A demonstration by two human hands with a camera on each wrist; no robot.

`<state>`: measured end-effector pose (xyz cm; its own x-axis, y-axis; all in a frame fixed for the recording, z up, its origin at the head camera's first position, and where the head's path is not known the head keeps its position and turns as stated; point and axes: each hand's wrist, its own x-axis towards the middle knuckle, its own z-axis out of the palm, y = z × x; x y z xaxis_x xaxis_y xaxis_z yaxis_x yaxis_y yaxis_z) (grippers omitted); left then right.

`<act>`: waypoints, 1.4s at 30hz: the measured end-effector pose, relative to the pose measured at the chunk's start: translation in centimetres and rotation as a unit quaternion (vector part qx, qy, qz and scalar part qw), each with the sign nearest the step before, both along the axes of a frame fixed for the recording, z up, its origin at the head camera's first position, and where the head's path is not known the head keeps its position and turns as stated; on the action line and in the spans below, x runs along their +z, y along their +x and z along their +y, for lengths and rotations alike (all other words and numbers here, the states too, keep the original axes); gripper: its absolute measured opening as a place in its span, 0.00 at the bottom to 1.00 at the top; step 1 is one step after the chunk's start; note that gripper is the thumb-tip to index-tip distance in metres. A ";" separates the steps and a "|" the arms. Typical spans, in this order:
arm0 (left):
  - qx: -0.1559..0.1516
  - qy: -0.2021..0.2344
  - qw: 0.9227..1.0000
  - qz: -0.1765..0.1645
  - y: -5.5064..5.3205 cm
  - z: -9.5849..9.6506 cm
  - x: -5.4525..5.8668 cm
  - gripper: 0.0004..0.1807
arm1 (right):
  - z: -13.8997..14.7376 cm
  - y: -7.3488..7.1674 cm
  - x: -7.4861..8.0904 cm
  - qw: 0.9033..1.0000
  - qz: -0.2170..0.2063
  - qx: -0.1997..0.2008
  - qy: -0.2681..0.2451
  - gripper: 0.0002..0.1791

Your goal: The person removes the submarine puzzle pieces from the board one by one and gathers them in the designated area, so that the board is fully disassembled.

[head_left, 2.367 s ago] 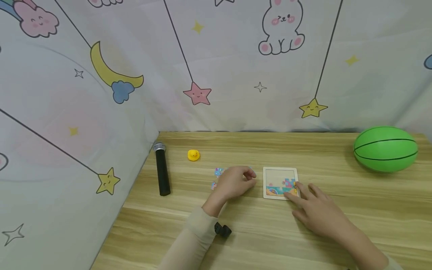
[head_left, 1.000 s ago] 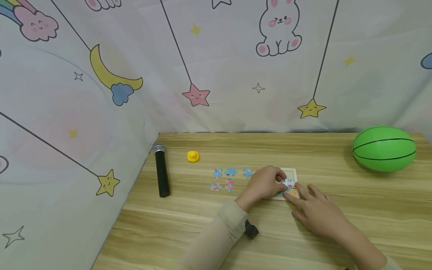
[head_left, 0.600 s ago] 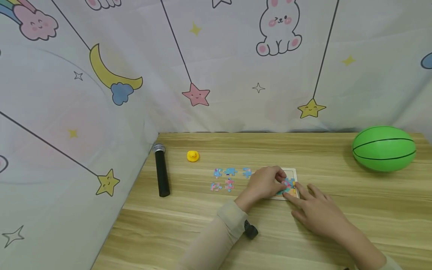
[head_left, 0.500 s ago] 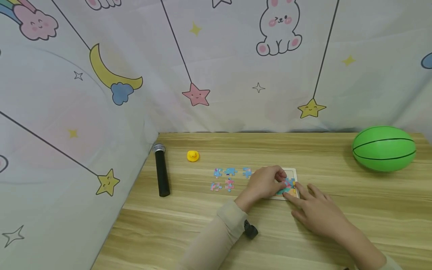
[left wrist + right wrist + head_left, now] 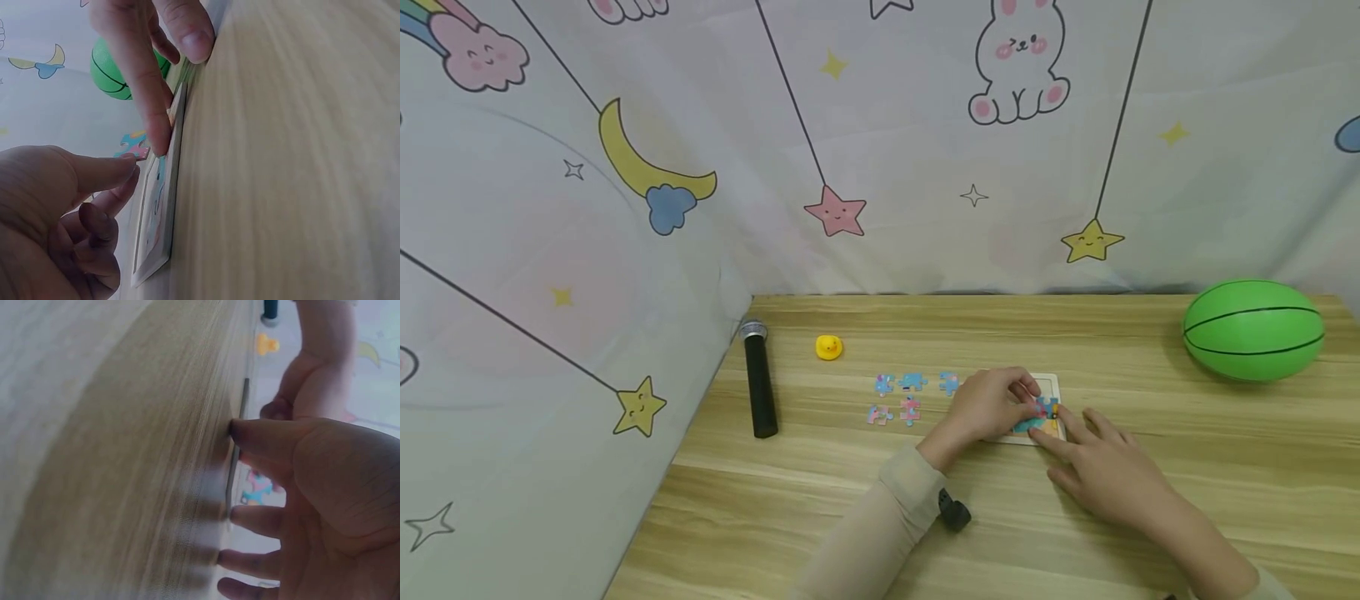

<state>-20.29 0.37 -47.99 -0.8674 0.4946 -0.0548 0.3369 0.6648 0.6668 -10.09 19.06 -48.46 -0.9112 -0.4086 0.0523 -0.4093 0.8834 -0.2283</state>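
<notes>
Both hands on puzzle board [image 5: 1051, 385]
I see left hand [image 5: 988, 407] pinching a puzzle piece [image 5: 133, 145] over it, right hand [image 5: 1108, 475] fingers straight, steadying its edge

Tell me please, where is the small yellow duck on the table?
In the head view the yellow duck sits on the far left part of the table, just right of the black microphone and behind the loose puzzle pieces.

Left hand [image 5: 992, 406] now over puzzle board [image 5: 1051, 385]
</notes>
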 end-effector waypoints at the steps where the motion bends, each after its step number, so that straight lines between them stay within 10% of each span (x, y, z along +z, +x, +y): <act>1: 0.002 0.007 1.000 -0.005 0.0 -0.1 0.0 0.06 | 0.0 0.0 0.0 1.000 0.001 0.001 -0.001 0.27; 20: 0.037 0.038 0.998 -0.036 0.5 -6.0 1.6 0.05 | -0.1 0.1 0.0 1.000 -0.002 -0.003 -0.001 0.27; 42: 0.041 0.004 0.999 -0.028 0.2 -12.1 0.3 0.03 | -0.2 0.2 0.2 1.000 -0.006 -0.006 -0.005 0.27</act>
